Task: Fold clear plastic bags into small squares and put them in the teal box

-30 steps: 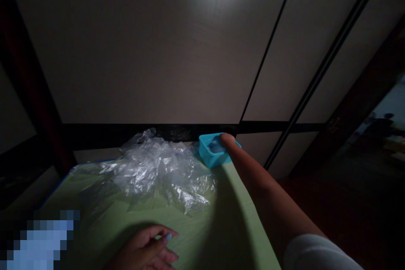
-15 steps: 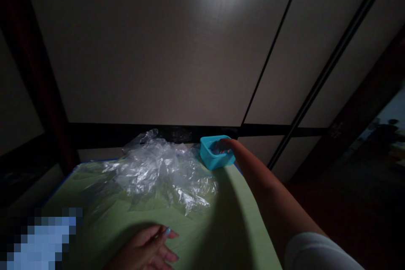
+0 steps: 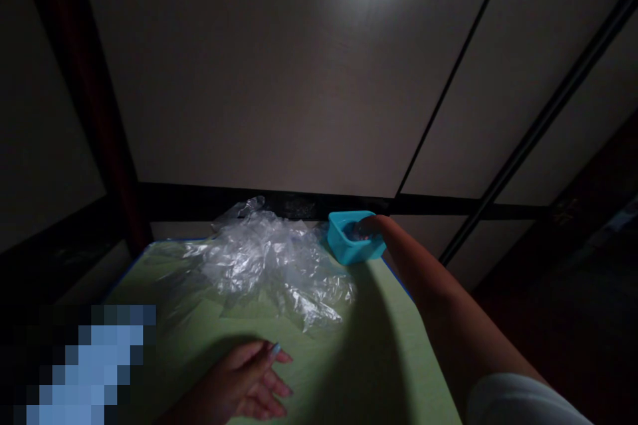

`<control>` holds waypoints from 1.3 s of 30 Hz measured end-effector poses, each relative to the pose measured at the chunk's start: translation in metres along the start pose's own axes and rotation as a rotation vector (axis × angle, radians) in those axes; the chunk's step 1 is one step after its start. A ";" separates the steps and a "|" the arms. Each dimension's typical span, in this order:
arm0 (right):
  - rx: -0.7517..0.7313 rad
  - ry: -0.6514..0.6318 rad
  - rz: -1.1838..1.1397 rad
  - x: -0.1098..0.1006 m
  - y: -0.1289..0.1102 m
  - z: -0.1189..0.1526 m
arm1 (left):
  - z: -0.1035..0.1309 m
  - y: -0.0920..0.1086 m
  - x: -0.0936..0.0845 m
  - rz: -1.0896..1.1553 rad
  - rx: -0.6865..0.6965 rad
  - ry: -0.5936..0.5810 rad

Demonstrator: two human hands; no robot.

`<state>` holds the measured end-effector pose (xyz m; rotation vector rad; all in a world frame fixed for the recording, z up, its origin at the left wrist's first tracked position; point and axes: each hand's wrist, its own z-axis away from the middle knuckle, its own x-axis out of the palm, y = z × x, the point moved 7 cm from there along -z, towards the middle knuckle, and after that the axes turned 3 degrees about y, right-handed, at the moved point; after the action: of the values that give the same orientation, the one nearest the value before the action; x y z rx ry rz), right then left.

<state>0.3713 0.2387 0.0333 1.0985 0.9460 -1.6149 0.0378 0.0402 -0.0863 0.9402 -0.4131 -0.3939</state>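
Observation:
A turquoise plastic container (image 3: 351,252) stands at the far right corner of the table. My right hand (image 3: 373,226) reaches down into it; its fingers are mostly hidden by the rim and shade, so I cannot tell what they hold. Something dark and hard to make out lies under the fingers. My left hand (image 3: 256,382) hovers palm inward over the near part of the table, fingers loosely bent and apart, holding nothing. Beyond it spreads a heap of crumpled clear plastic bags (image 3: 269,259), left of the container.
The table (image 3: 319,358) has a pale green top with a blue edge. Right behind it rises a large panelled cabinet front (image 3: 279,93) with dark strips. A reddish-brown post (image 3: 100,93) stands at the left. A pixelated blue patch covers the lower left corner.
The camera has turned slightly left, so everything appears shifted to the right. My right hand stays in the container, and my left hand keeps nearly the same pose.

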 end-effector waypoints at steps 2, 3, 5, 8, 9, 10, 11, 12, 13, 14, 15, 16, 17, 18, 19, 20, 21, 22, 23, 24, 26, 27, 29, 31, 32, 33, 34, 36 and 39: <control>0.010 0.051 0.024 -0.013 0.000 0.007 | 0.002 0.005 0.001 0.007 0.047 -0.015; 0.005 0.100 0.037 -0.021 -0.002 0.012 | 0.004 0.010 0.002 0.009 0.084 -0.016; -0.019 0.250 0.063 -0.043 -0.009 0.026 | 0.009 0.019 0.002 0.004 0.164 0.007; -0.107 0.530 0.058 -0.069 -0.032 0.061 | 0.015 0.034 -0.003 -0.016 0.317 0.096; -0.146 0.601 0.044 -0.073 -0.042 0.073 | 0.016 0.040 -0.006 -0.030 0.375 0.135; -0.201 0.645 0.026 -0.072 -0.054 0.085 | 0.017 0.044 -0.009 -0.044 0.436 0.173; -0.260 0.663 0.006 -0.068 -0.068 0.094 | 0.018 0.049 -0.013 -0.050 0.501 0.210; -0.316 0.658 -0.016 -0.060 -0.081 0.102 | 0.019 0.053 -0.016 -0.058 0.559 0.235; -0.369 0.637 -0.037 -0.051 -0.095 0.107 | 0.020 0.057 -0.020 -0.069 0.605 0.261; -0.414 0.612 -0.056 -0.039 -0.107 0.110 | 0.020 0.059 -0.024 -0.080 0.643 0.292; -0.451 0.575 -0.070 -0.026 -0.119 0.111 | 0.021 0.062 -0.027 -0.094 0.679 0.327; -0.472 0.532 -0.080 -0.011 -0.129 0.110 | 0.022 0.063 -0.030 -0.103 0.695 0.353; -0.483 0.489 -0.090 0.003 -0.138 0.108 | 0.022 0.064 -0.032 -0.107 0.706 0.369; -0.482 0.444 -0.103 0.018 -0.146 0.104 | 0.021 0.064 -0.031 -0.113 0.711 0.367; -0.469 0.397 -0.118 0.032 -0.152 0.099 | 0.021 0.065 -0.031 -0.123 0.717 0.362; -0.451 0.356 -0.138 0.045 -0.157 0.095 | 0.020 0.065 -0.029 -0.130 0.720 0.352; -0.429 0.326 -0.164 0.056 -0.162 0.091 | 0.019 0.065 -0.028 -0.137 0.719 0.339; -0.404 0.313 -0.194 0.065 -0.166 0.088 | 0.019 0.065 -0.027 -0.137 0.725 0.334; -0.387 0.310 -0.228 0.071 -0.170 0.086 | 0.018 0.065 -0.026 -0.139 0.728 0.328; -0.370 0.318 -0.263 0.074 -0.173 0.086 | 0.018 0.065 -0.026 -0.141 0.731 0.325; -0.354 0.351 -0.334 0.074 -0.179 0.088 | 0.018 0.066 -0.026 -0.144 0.741 0.325; -0.353 0.372 -0.370 0.070 -0.181 0.091 | 0.019 0.066 -0.027 -0.145 0.748 0.325; -0.363 0.416 -0.441 0.057 -0.183 0.097 | 0.019 0.069 -0.030 -0.141 0.763 0.329; -0.385 0.466 -0.513 0.039 -0.180 0.106 | 0.019 0.071 -0.032 -0.124 0.778 0.337; -0.403 0.494 -0.550 0.028 -0.178 0.112 | 0.019 0.072 -0.034 -0.111 0.786 0.343; -0.425 0.522 -0.587 0.018 -0.175 0.119 | 0.019 0.073 -0.035 -0.094 0.794 0.352; -0.451 0.550 -0.624 0.007 -0.172 0.127 | 0.019 0.074 -0.037 -0.075 0.802 0.360; -0.521 0.569 -0.693 -0.009 -0.166 0.148 | 0.019 0.074 -0.040 -0.029 0.812 0.380; -0.648 0.534 -0.802 -0.019 -0.159 0.186 | 0.021 0.075 -0.044 0.039 0.808 0.395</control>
<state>0.1795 0.1141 0.1218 0.7106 2.2906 -1.4013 0.0009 0.0872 -0.0196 1.7536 -0.2183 0.0219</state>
